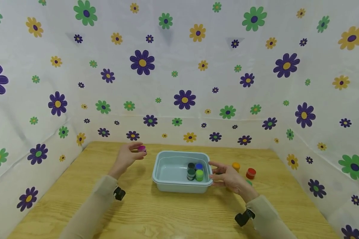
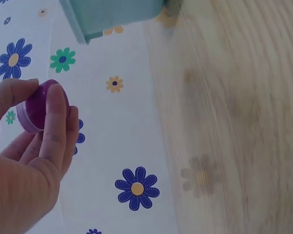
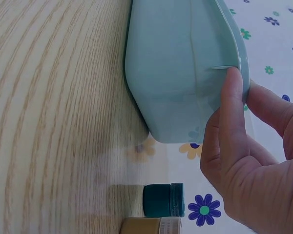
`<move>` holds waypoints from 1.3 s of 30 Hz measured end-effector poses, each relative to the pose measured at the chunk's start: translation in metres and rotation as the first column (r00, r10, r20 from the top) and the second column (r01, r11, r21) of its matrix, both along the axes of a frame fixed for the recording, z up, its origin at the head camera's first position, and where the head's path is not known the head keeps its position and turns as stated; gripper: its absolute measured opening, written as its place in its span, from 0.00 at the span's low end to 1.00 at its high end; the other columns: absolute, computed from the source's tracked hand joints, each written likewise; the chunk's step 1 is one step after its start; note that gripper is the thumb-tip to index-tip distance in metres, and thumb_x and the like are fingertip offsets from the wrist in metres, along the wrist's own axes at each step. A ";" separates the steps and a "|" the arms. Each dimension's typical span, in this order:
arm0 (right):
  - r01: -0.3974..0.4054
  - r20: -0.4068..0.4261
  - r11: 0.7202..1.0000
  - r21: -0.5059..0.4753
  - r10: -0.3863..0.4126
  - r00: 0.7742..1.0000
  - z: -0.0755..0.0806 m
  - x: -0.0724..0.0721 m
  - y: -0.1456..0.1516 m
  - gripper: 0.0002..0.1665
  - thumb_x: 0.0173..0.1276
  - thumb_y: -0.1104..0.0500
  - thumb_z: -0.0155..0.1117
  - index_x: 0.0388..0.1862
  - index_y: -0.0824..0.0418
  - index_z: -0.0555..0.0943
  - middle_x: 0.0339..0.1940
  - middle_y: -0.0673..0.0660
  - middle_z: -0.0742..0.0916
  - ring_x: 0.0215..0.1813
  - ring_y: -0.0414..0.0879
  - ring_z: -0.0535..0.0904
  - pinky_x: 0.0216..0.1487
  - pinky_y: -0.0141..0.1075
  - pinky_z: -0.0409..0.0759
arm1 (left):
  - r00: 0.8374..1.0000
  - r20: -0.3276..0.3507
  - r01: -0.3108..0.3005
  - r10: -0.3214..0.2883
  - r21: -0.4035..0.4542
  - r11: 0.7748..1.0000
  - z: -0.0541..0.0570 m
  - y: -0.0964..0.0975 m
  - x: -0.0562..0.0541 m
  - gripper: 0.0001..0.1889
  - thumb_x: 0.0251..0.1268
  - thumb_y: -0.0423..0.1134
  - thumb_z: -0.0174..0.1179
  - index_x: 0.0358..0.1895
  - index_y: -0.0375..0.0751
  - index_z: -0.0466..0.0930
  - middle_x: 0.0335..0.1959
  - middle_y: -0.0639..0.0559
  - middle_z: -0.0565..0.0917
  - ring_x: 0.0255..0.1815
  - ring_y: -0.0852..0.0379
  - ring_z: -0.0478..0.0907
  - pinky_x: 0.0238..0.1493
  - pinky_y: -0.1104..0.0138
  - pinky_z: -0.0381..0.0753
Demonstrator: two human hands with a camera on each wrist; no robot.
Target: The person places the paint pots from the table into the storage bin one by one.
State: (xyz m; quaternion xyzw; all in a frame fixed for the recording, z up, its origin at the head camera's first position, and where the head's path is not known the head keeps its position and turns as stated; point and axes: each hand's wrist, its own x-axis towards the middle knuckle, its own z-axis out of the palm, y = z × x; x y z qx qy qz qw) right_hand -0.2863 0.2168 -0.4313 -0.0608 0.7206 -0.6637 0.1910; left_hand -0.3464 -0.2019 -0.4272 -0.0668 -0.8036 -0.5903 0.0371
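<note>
My left hand (image 1: 126, 158) holds a small purple paint jar (image 2: 36, 108) between thumb and fingers, raised above the table left of the light blue plastic basin (image 1: 182, 188). At the basin's right end, my right hand (image 1: 231, 180) pinches the rim (image 3: 240, 51), thumb and fingers on either side of it. Inside the basin, toward its right, several paint jars stand grouped: a black one (image 1: 191, 165), a blue one (image 1: 199, 166), a dark green one (image 1: 191, 175) and a lime green one (image 1: 199, 175).
Right of the basin stand an orange jar (image 1: 236, 166) and a red jar (image 1: 251, 173). A green jar (image 1: 249, 182) is partly hidden by my right hand. In the right wrist view a teal jar (image 3: 158, 200) stands near the basin. Flower-patterned sheeting (image 1: 167, 86) encloses the wooden table (image 1: 173, 215).
</note>
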 end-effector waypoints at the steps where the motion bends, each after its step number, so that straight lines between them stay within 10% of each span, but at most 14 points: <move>1: -0.001 -0.001 1.000 0.000 0.001 1.000 0.000 0.000 0.000 0.42 0.67 0.67 0.65 0.77 0.62 0.59 0.52 0.64 0.75 0.44 0.46 0.79 0.48 0.42 0.86 | 1.000 -0.015 0.000 0.000 -0.003 1.000 0.000 0.002 0.000 0.29 0.62 0.35 0.67 0.67 0.35 0.71 0.61 0.36 0.78 0.49 0.48 0.84 0.47 0.63 0.87; 16: 0.001 0.001 1.000 0.009 -0.001 1.000 0.000 0.000 -0.001 0.42 0.66 0.66 0.66 0.77 0.62 0.60 0.54 0.64 0.75 0.45 0.47 0.79 0.49 0.44 0.86 | 0.991 -0.134 -0.009 -0.012 -0.156 0.988 -0.007 0.041 0.004 0.25 0.59 0.48 0.69 0.59 0.48 0.79 0.52 0.49 0.85 0.50 0.50 0.82 0.45 0.63 0.86; 32: 0.038 0.007 0.999 0.009 -0.038 0.999 0.003 -0.001 -0.002 0.41 0.66 0.67 0.66 0.76 0.60 0.62 0.54 0.64 0.75 0.46 0.48 0.79 0.49 0.44 0.86 | 0.986 -0.157 0.011 -0.053 -0.256 0.967 0.001 0.084 0.010 0.22 0.57 0.41 0.72 0.56 0.42 0.82 0.43 0.52 0.87 0.43 0.55 0.81 0.41 0.66 0.84; 39: 0.031 0.013 0.999 0.016 -0.031 0.999 0.003 0.001 -0.002 0.41 0.66 0.66 0.66 0.76 0.60 0.61 0.56 0.65 0.74 0.45 0.47 0.80 0.49 0.44 0.86 | 0.984 -0.143 0.040 -0.105 -0.398 0.916 0.000 0.102 0.014 0.22 0.61 0.39 0.68 0.59 0.40 0.79 0.48 0.48 0.85 0.47 0.53 0.81 0.49 0.60 0.84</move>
